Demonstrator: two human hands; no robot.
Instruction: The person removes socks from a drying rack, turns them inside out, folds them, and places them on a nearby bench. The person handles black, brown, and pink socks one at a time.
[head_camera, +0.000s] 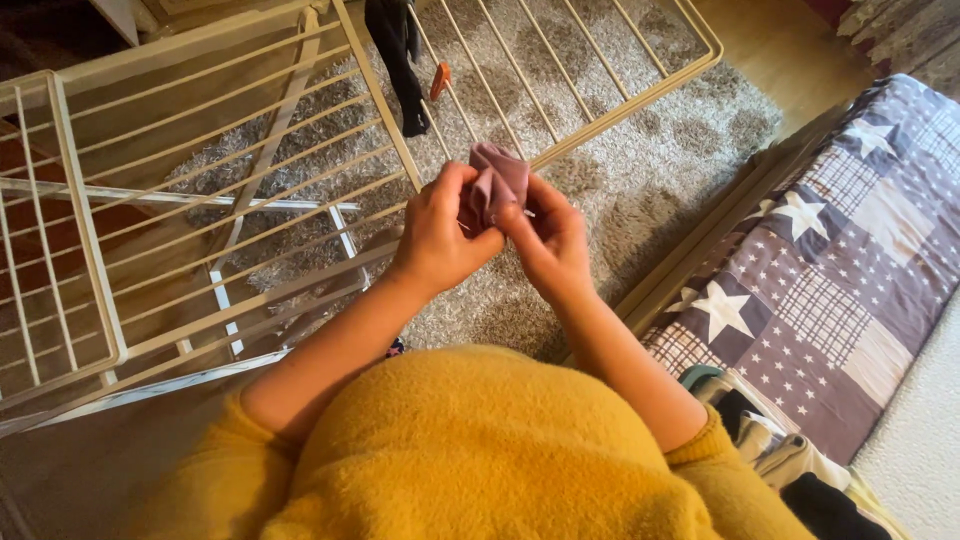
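A small dusty-pink piece of fabric (497, 176), bunched like a sock, is pinched between both my hands above the floor. My left hand (437, 232) grips its left side with the thumb on top. My right hand (550, 238) holds its right side, fingers curled around the cloth. Both arms come out of mustard-yellow sleeves at the bottom of the view. Directly beyond the hands stands a cream wire drying rack (250, 150).
A black garment (398, 55) and an orange clothes peg (440, 80) hang on the rack. A shaggy grey rug (650, 170) lies underneath. A bed with a star-patterned patchwork cover (840, 260) is on the right, with folded clothes (780, 450) beside it.
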